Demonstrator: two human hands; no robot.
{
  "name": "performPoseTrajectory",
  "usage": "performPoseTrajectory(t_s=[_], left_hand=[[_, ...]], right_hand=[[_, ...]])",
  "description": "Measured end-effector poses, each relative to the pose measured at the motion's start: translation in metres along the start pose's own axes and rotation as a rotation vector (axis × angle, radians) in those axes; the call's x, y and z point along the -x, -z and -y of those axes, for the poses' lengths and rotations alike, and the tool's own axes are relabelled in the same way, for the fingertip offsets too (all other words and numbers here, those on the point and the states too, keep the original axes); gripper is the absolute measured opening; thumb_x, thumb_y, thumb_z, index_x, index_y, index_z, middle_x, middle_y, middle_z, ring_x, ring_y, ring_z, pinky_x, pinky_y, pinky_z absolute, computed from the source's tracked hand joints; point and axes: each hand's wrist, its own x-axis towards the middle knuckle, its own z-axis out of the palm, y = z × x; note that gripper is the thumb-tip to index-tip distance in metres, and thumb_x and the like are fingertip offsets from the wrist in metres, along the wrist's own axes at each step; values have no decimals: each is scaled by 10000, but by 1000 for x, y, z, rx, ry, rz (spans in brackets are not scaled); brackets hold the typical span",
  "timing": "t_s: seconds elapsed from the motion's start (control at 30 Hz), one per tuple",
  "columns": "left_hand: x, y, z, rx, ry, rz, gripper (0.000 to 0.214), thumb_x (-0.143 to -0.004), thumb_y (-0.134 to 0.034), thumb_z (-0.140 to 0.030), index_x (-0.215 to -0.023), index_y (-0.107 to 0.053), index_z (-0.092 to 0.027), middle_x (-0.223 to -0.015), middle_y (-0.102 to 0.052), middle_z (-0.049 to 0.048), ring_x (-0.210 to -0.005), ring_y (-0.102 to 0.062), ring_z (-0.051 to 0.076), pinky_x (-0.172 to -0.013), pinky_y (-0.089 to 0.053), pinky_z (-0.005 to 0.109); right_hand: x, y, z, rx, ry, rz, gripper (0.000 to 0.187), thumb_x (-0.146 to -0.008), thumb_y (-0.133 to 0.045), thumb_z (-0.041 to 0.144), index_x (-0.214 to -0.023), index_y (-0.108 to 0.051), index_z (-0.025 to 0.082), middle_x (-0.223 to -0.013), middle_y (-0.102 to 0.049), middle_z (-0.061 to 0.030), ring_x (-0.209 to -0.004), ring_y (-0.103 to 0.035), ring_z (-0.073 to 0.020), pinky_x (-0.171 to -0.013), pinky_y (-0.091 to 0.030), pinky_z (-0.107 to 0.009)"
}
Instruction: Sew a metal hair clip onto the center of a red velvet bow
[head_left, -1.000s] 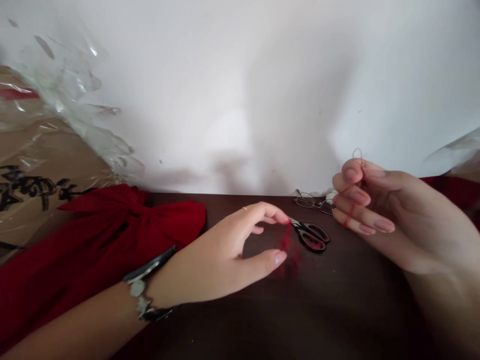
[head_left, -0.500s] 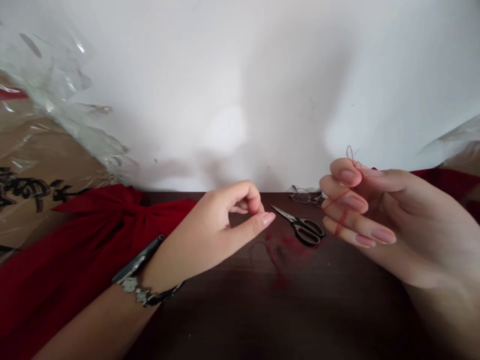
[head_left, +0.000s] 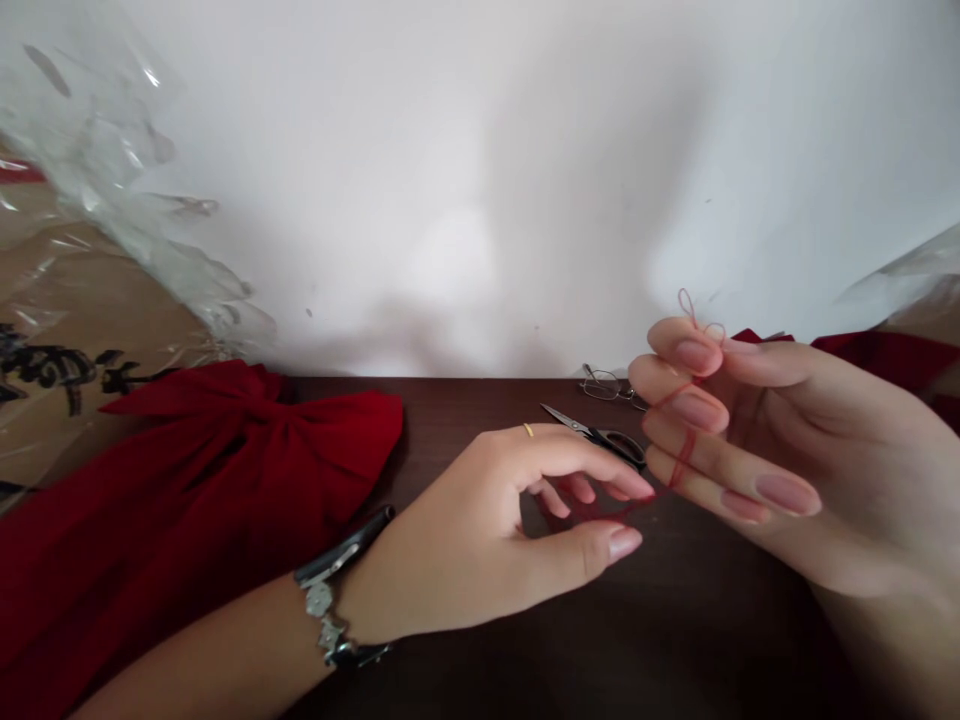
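A thin red thread (head_left: 683,458) is looped round the fingers of my right hand (head_left: 810,440). Thumb and index finger of that hand pinch it, and a small loop stands up above the fingertips. My left hand (head_left: 510,535) reaches in from the left, its thumb and fingers apart. Its index fingertip is at the thread that hangs from the right hand's lower fingers; whether they touch, I cannot tell. Scissors (head_left: 619,445) with black handles lie on the dark table (head_left: 525,660), partly covered by the left hand.
Eyeglasses (head_left: 602,384) lie at the table's back edge, against a white wall (head_left: 420,180). Large red fabric bows (head_left: 255,425) are on the left, beside a cardboard box (head_left: 127,300) with clear plastic wrap. More red fabric (head_left: 877,358) shows behind my right hand.
My left hand has moved right and slightly down, its fingers spreading apart near the thread. The right hand keeps its pinch, and a second small thread loop now shows at its fingertips.
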Motion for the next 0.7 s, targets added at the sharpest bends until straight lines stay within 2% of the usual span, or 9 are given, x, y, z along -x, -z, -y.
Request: performPoseTrajectory(t_s=[0.13,0.3,0.5,0.6,0.7], left_hand=[[-1,-2,2,191,86,63,197,-878,-621,-309,-1014,-664,-173,-979,-716,29,-892,-651,136,-777,-513,242],[1,0,3,344,191,85,166,-861,-649,-323,-916,-669,-168,-838,-743,21,-757,-648,106,-692,-500,208],[4,5,-3,331,194,82,191,-889,-610,-338,-891,-697,-168,-811,-757,26,-709,-631,88,-624,-467,173],[5,6,-6,299,172,78,187,-898,-597,-324,-887,-701,-169,-810,-762,20,-676,-621,76,-581,-449,153],[7,7,-8,290,162,68,175,-907,-582,-295,-871,-695,-167,-804,-763,17,-692,-644,77,-610,-471,150]], right_hand=[[-1,-1,-1,-10,7,-9,113,-849,-520,228,-757,-577,198,-652,-547,63,-370,-375,-4,-445,-437,-153],[-2,0,-1,27,34,-34,159,-855,-468,194,-737,-574,183,-631,-533,46,-366,-375,-16,-422,-422,-158],[0,-1,2,64,96,-83,283,-882,-345,160,-719,-576,172,-616,-511,32,-348,-376,-25,-403,-415,-172],[2,0,3,76,95,-85,284,-872,-353,159,-695,-575,173,-597,-511,33,-343,-380,-26,-399,-414,-176],[4,2,6,79,95,-45,240,-863,-397,168,-710,-581,182,-613,-533,39,-351,-394,-17,-412,-429,-167]])
